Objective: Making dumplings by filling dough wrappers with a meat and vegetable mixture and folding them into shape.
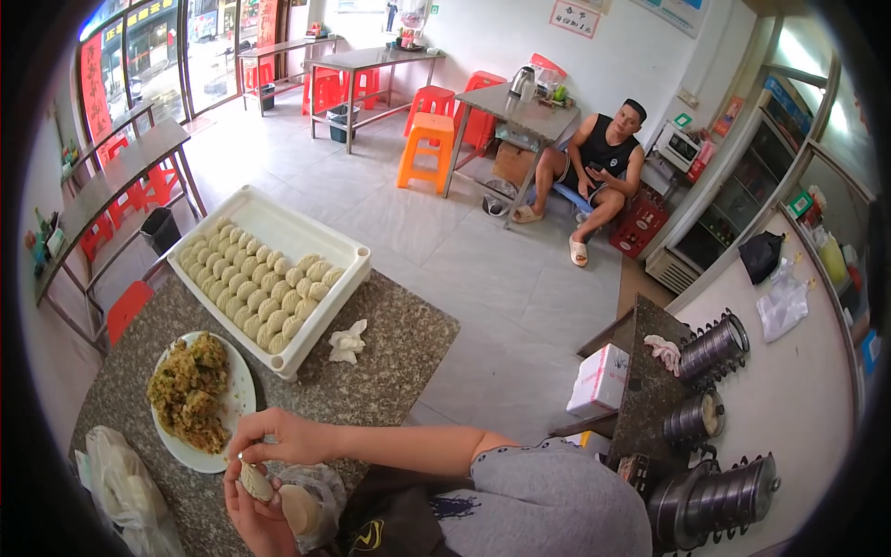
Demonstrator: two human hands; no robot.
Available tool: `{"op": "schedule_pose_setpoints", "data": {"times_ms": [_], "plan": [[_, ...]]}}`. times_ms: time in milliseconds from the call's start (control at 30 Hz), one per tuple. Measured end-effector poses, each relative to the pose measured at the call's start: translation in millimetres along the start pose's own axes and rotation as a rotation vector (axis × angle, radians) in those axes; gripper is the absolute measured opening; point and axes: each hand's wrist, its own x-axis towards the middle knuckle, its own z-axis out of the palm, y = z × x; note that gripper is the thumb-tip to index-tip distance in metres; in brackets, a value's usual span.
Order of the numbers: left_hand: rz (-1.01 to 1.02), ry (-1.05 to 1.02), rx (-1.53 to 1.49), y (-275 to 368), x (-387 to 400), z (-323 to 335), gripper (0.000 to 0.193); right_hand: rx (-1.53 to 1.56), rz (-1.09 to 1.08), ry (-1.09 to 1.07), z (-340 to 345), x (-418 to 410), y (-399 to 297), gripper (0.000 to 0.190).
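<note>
A pleated, leaf-shaped dumpling (256, 482) is held over the near side of a speckled stone table (390, 348). My left hand (254, 522) cradles it from below, with the fingers around its sides. The thumb and fingertips of my right hand (289, 435) pinch its upper tip. Right beside my left hand, a round stack of dough wrappers (301, 508) sits in a clear plastic bag. Just beyond my hands, a white plate (240, 376) carries a mound of chopped filling (191, 390). Rows of similar dumplings lie in a white plastic tray (299, 226).
On the table are a crumpled tissue (347, 341) and a plastic bag of pale contents (129, 480). Stacked metal steamers (717, 348) stand on a side counter (654, 327) to the right. A seated person (609, 160) holds a phone near a metal table (511, 108). An orange stool (426, 146) stands nearby.
</note>
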Motion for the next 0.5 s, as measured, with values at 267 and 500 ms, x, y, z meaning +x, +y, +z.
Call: {"op": "schedule_pose_setpoints", "data": {"times_ms": [267, 500], "plan": [[0.001, 0.06, -0.031, -3, 2, -5, 0.021, -0.143, -0.018, 0.082, -3, 3, 11, 0.015], [0.253, 0.14, 0.356, -7, 13, 17, 0.031, -0.274, 0.081, -0.116, -16, 7, 9, 0.035]]}}
